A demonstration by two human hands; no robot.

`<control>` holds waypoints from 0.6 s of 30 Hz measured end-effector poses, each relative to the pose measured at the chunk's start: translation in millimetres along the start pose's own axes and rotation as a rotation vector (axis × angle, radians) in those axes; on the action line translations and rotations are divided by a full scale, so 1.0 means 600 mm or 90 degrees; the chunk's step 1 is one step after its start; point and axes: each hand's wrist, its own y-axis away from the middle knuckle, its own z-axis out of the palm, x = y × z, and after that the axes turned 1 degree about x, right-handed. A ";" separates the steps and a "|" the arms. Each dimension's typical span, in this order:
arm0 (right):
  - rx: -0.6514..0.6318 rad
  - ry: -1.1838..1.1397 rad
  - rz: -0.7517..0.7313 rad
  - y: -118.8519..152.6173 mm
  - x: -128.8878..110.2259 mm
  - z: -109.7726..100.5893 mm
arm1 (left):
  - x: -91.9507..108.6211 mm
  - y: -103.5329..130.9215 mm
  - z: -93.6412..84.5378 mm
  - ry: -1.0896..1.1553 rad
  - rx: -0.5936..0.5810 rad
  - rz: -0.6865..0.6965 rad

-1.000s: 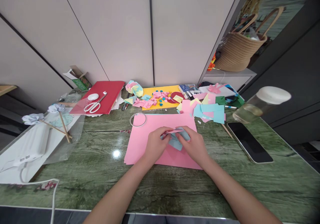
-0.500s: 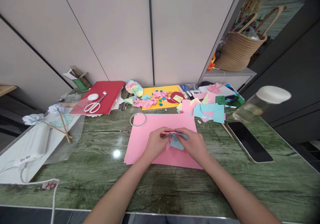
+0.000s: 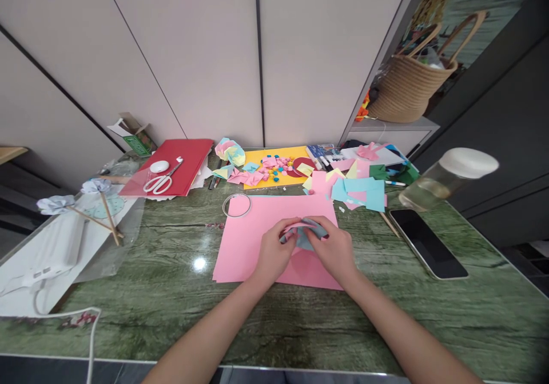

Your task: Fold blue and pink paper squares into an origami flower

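Between my two hands is a small piece of folded paper (image 3: 305, 237), pink and light blue, held just above a stack of pink sheets (image 3: 246, 246). My left hand (image 3: 275, 248) pinches its left side, the pink part between thumb and fingers. On the other side my right hand (image 3: 335, 246) grips the blue part, thumb in front and fingers behind. The fingers cover much of the folds, so the full shape is hidden. A silver ring (image 3: 237, 205) lies on the upper left corner of the pink stack.
White scissors (image 3: 158, 183) rest on a red folder (image 3: 182, 161) at the back left. Coloured paper pieces (image 3: 360, 190) and a yellow sheet (image 3: 253, 158) with small folded bits lie behind. To the right are a phone (image 3: 429, 244) and a lidded bottle (image 3: 446, 178).
My hands have turned slightly inward and the thumbs have come up over the paper. Less of the blue flap hangs below them now. The things on the table stay put.
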 end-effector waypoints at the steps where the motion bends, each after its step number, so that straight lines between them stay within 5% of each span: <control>1: 0.001 -0.010 -0.003 0.001 0.000 0.001 | 0.001 0.000 0.000 0.001 0.006 -0.001; 18: 0.035 -0.160 -0.087 0.017 -0.003 0.023 | 0.001 0.015 0.018 0.125 0.096 -0.009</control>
